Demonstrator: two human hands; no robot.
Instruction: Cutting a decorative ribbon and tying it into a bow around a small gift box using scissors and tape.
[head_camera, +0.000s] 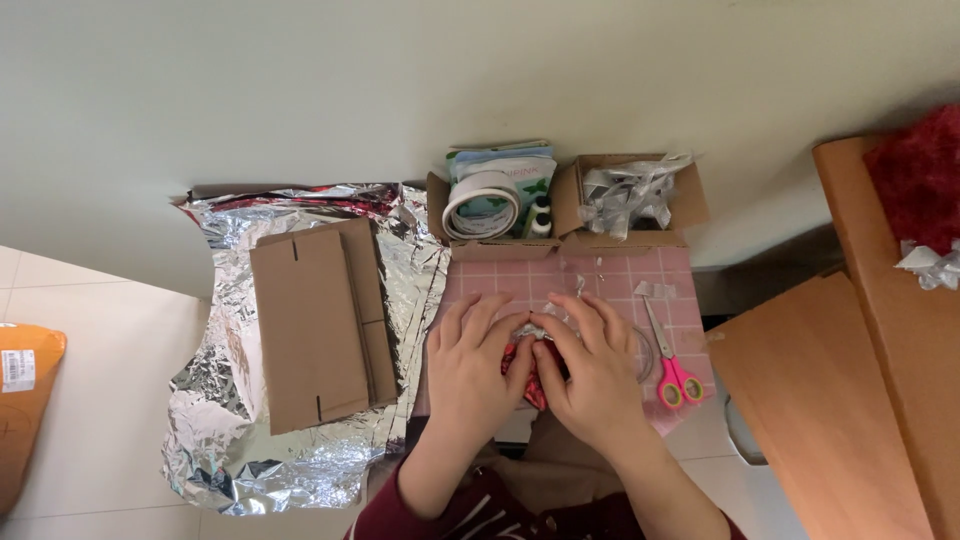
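Left hand (470, 365) and right hand (590, 370) pinch the small crinkled red-and-silver foil piece (528, 372) between them — best kept taut, pressed flat.

An orange parcel (22, 405) with a white label (17, 370) lies far left; green-white packets (505, 165) stand in an open carton (470, 245).

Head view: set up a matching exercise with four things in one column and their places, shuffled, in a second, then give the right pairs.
Things:
1. scissors
2. tape roll
3. flat cardboard
4. red foil piece

Places:
A. lying on the crinkled silver foil sheet
B. between the left hand and the right hand
C. on the pink mat, just right of the right hand
D. in the left open box at the mat's far edge

Pairs: 1-C, 2-D, 3-A, 4-B
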